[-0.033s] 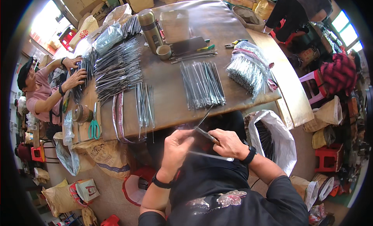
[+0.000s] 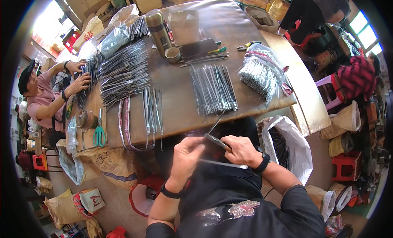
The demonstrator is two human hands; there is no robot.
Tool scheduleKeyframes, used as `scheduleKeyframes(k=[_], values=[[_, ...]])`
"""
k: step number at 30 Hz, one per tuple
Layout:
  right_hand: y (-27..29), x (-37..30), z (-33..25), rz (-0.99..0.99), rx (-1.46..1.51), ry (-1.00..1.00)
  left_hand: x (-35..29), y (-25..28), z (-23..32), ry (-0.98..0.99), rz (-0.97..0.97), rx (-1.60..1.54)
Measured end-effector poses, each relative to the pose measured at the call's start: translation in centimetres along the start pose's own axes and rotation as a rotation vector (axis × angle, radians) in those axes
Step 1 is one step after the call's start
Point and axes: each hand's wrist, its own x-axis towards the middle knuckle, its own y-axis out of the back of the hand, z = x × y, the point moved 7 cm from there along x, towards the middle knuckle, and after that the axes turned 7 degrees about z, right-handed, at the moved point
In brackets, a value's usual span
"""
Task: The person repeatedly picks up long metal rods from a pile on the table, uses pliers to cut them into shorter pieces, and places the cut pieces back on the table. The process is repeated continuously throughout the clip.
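Note:
My left hand [image 2: 187, 157] is closed in a pinch in front of the table's near edge. From under its fingers a thin pale strip [image 2: 223, 163] runs rightward below my right hand. My right hand [image 2: 241, 151] grips a flat, pliers-like metal tool [image 2: 217, 141], its tip pointing up and left toward my left fingertips. Beside that tip a thin dark strip [image 2: 214, 123] slants up toward the table edge; what holds its lower end is hard to make out. Just beyond lies a neat bundle of metal strips [image 2: 213, 90].
Another heap of strips [image 2: 125, 72] covers the table's left side, near a co-worker's hands [image 2: 80, 80]. A bagged bundle [image 2: 262, 72] lies at right. Farther back stand a thermos [image 2: 159, 31] and a cup [image 2: 172, 55]. Teal scissors [image 2: 99, 133] lie left; a white sack [image 2: 301, 150] stands right.

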Motion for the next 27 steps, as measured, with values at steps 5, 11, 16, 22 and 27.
scheduleKeyframes(k=[5,11,16,22,27], values=[[-0.4,-0.1,1.3,0.080,-0.034,0.039,-0.1,-0.4,-0.5,0.018,-0.010,0.019],[-0.4,0.0,1.6,0.072,-0.004,-0.027,-1.3,0.1,2.6,-0.218,-0.006,0.402],[-0.5,1.0,0.9,0.052,0.061,-0.114,-2.7,0.8,5.1,-0.472,0.128,0.737],[-2.3,1.0,1.1,-0.015,0.180,-0.184,0.0,4.3,4.1,-0.597,0.357,0.868],[-1.4,-1.1,4.0,0.049,0.569,-0.419,6.6,12.0,2.2,-0.322,0.560,1.107]])
